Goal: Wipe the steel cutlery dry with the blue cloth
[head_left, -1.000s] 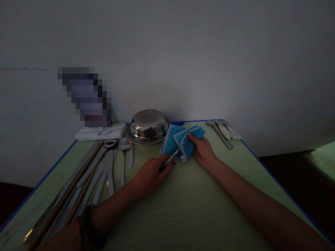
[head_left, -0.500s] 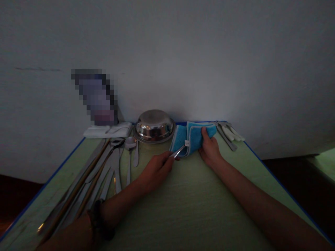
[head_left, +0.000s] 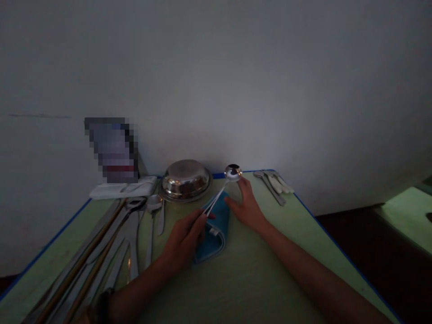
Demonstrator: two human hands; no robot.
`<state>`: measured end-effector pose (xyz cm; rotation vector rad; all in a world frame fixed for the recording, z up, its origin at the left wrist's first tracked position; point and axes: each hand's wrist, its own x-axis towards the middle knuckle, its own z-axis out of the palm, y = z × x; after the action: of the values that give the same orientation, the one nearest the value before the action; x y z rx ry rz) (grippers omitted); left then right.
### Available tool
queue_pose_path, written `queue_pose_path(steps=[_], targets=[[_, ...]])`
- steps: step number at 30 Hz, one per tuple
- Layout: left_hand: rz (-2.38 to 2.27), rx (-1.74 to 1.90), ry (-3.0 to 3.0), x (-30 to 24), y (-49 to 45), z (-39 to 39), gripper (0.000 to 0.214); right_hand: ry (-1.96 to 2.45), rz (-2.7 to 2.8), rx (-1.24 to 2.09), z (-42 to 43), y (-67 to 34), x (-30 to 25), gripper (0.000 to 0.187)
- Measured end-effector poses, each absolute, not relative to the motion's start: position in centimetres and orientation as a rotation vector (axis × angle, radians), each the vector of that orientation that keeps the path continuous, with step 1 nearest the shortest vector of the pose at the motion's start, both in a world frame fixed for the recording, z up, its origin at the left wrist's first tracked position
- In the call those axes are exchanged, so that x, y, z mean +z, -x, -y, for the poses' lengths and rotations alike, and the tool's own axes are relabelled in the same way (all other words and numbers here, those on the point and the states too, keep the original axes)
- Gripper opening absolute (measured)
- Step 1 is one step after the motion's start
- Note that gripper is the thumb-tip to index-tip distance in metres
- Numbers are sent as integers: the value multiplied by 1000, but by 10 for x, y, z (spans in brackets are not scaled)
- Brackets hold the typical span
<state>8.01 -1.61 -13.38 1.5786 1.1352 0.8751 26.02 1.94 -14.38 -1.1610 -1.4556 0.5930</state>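
My left hand (head_left: 185, 236) is closed around the handle of a shiny spoon (head_left: 232, 172) with a round bowl, which points up and away to the right. A folded blue cloth (head_left: 221, 216) with a pale edge and a small white label is beside and below that hand; whether the fingers also grip it I cannot tell. My right hand (head_left: 248, 207) has its thumb and forefinger spread just below the spoon's bowl. Its fingertips are close to the bowl's edge, and contact is unclear.
An upturned metal bowl (head_left: 185, 180) stands by the wall. Several long utensils (head_left: 111, 245) lie at left, near a shorter spoon (head_left: 154, 202). Behind them a blurred upright panel (head_left: 113, 150) stands on a white folded cloth (head_left: 97, 192). Pale-handled cutlery (head_left: 274, 184) lies at far right.
The blue cloth has come off the spoon's bowl and moved left toward my left hand. My right hand has let go of the cloth and opened near the bowl. The view has shifted.
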Motion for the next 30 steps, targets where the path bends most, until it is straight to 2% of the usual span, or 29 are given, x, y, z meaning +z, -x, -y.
queue_pose_path(steps=[4,11,14,17,20,25,30], targets=[[-1184,798,-1643,-131,-82,16,33,1016,1645,817,-7,-258,-122,32],[-1141,646,-1695,-132,-82,12,46,806,1469,1148,-4,-243,-118,24],[-1154,636,-1687,-130,-84,13,47,809,1346,1193,-13,-253,-119,23],[-1161,630,-1748,-128,-84,14,44,1010,1380,979,-26,-286,-113,26],[-1125,636,-1901,-130,-84,14,36,1435,1670,504,-36,-332,-105,33],[-1113,591,-2136,-137,-84,13,29,1717,1678,203,-42,-389,-105,31],[-1129,546,-2205,-138,-85,13,29,1902,1670,-35,-46,-403,-120,32]])
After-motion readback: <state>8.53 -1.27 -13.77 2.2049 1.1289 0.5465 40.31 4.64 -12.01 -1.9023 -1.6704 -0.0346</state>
